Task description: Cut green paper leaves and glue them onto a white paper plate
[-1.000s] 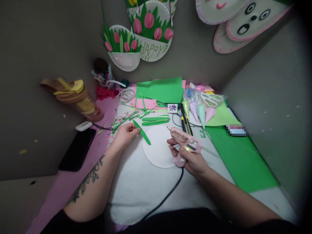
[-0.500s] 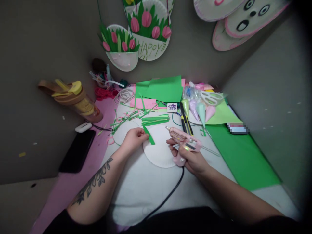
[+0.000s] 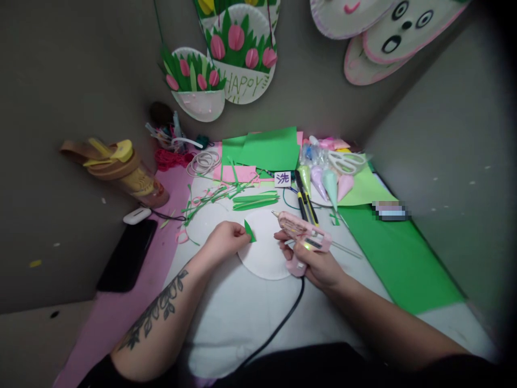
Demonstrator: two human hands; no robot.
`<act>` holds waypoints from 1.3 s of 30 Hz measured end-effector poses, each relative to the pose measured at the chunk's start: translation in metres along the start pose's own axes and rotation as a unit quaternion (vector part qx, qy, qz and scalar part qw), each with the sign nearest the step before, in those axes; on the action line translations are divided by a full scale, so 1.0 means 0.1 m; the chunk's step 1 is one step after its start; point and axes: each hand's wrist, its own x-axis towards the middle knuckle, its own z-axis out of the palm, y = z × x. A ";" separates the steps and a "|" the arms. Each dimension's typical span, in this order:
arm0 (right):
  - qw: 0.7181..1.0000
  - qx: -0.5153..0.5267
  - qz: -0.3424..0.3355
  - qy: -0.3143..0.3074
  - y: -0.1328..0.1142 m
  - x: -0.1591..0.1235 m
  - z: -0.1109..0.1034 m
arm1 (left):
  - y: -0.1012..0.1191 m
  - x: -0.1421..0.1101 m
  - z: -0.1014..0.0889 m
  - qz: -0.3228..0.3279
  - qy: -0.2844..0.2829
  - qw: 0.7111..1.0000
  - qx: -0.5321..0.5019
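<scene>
Between the thumb and fingers of my left hand [image 3: 229,238] is a green paper leaf [image 3: 249,231], held over the left part of a white paper plate [image 3: 264,261]. My right hand [image 3: 319,264] is wrapped round the handle of a pink glue gun [image 3: 305,233], whose metal nozzle points up and left above the plate's right side. A black cord runs from the gun's handle toward my body. Behind the plate lies a small pile of green paper leaves [image 3: 256,201].
Green and pink scraps [image 3: 210,195] lie at the left. A black and yellow cutter [image 3: 306,199], piping bags [image 3: 331,186] and white scissors [image 3: 346,163] sit back right. Green sheets [image 3: 270,148] lie at the back. A tumbler [image 3: 129,172] and black phone [image 3: 128,256] stand left.
My left hand has moved right and slightly down, and the leaf in it has turned and shows less of its length. The right hand with the glue gun has barely moved.
</scene>
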 end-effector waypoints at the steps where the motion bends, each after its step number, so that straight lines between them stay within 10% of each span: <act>1: 1.000 0.003 -0.001 -0.001 0.00 0.00 0.00 | 0.00 -0.01 0.00 0.006 -0.001 1.000 0.008; 39: 1.000 0.021 0.001 -0.004 0.06 0.01 -0.03 | -0.08 0.21 0.09 0.154 0.119 0.947 0.256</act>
